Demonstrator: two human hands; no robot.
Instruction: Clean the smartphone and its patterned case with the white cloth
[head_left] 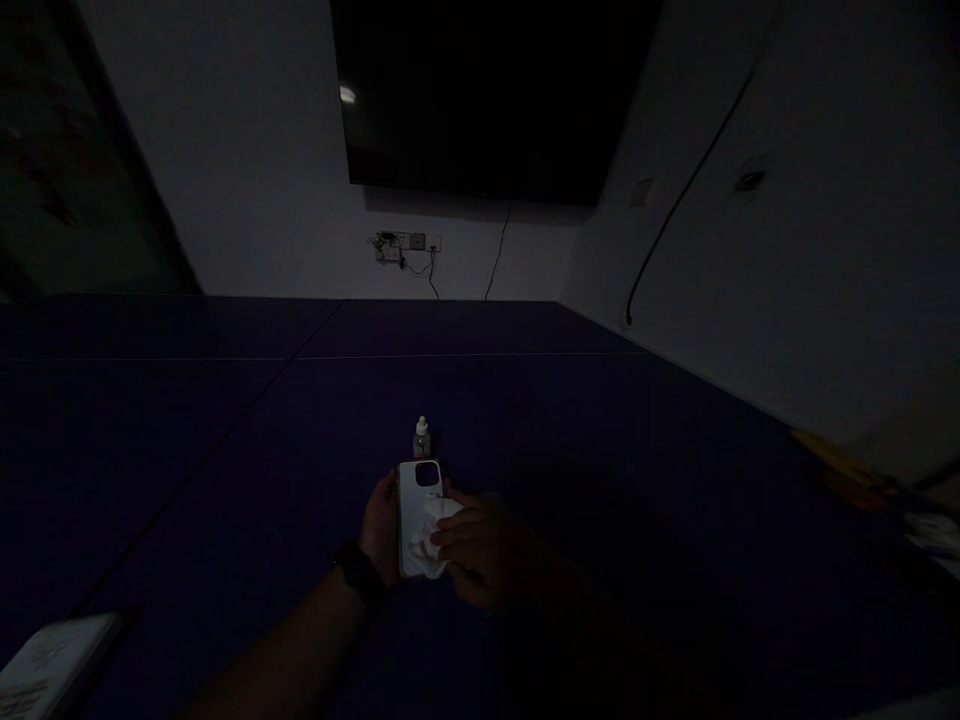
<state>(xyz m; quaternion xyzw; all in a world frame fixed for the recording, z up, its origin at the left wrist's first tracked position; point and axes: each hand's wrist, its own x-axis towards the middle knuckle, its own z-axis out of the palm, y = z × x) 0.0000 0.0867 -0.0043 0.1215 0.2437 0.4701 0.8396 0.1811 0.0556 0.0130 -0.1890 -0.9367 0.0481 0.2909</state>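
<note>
Whitish, dark-windowed phone case [410,505]: left fingers [387,484] grip it, right fingers [459,535] clutch tissue [427,545].

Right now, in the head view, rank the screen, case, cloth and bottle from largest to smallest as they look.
1. Screen, by far, though cut off by the top edge
2. Case, judged by its outline
3. Cloth, partly hidden
4. Bottle

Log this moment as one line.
left hand: holds phone case | right hand: holds white cloth against case | dropper-style bottle: upright, beyond case
</note>
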